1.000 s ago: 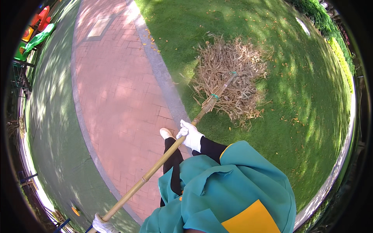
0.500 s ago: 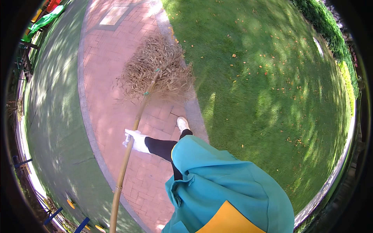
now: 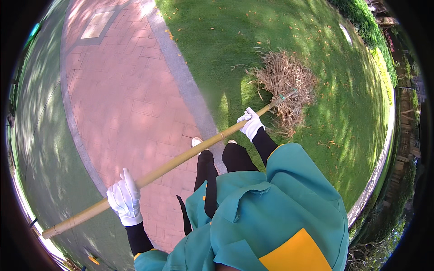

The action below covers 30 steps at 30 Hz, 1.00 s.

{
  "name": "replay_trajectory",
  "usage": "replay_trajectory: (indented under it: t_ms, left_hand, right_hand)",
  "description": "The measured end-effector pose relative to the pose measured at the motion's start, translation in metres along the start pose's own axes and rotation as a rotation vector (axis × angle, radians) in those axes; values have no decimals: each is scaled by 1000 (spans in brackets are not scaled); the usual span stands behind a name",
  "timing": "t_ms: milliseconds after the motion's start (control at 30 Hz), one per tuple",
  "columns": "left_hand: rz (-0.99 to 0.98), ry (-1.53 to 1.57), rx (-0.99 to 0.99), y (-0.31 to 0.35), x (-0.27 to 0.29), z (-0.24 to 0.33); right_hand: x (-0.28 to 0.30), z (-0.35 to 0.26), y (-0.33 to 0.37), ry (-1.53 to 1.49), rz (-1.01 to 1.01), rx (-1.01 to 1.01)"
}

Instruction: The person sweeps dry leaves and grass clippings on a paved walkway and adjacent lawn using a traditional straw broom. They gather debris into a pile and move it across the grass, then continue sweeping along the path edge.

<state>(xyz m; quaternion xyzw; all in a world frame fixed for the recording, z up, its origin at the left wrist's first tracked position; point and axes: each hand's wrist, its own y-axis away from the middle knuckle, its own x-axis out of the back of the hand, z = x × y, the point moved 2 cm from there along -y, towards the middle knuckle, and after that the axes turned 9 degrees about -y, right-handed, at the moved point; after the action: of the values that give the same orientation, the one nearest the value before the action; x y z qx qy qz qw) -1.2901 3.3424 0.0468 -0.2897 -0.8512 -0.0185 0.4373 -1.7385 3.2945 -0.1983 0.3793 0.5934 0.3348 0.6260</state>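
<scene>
Above a brick path (image 3: pixel 135 99) and lawn (image 3: pixel 352 149), gloved left hand (image 3: pixel 125 198) and right hand (image 3: pixel 251 123) both wrap around a broom handle (image 3: pixel 181 158).

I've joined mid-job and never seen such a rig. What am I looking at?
There is no machine: these are a person's own hands in white gloves. The view is from a wide fisheye camera on the person's head, looking down, so straight edges bend near the rim. The left hand and right hand both grip a long broom, the left nearer the pole's free end, the right nearer the dry, straw-coloured bristles. Those bristles are over the lawn, where small fallen leaves lie scattered. Alongside runs a reddish paved path.
</scene>
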Motion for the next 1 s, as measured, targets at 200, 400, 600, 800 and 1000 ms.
replay_trajectory:
  t_ms: [200, 400, 600, 800, 1000]
  left_hand:
    - [-23, 58, 176, 5, -6, -57]
    - [-305, -9, 492, 191, 57, -100]
    - [-1290, -467, 756, 264, 295, -38]
    - [-1216, -525, 728, 155, 318, 13]
    - [-1155, -428, 522, 42, 250, -67]
  right_hand:
    - [-31, -49, 10, -63, -132, 98]
    - [-54, 105, 7, 186, -52, -461]
    - [-51, 263, 49, 509, -66, -986]
    - [-97, 313, 13, 657, -173, -905]
    - [-143, 237, -27, 370, -214, -854]
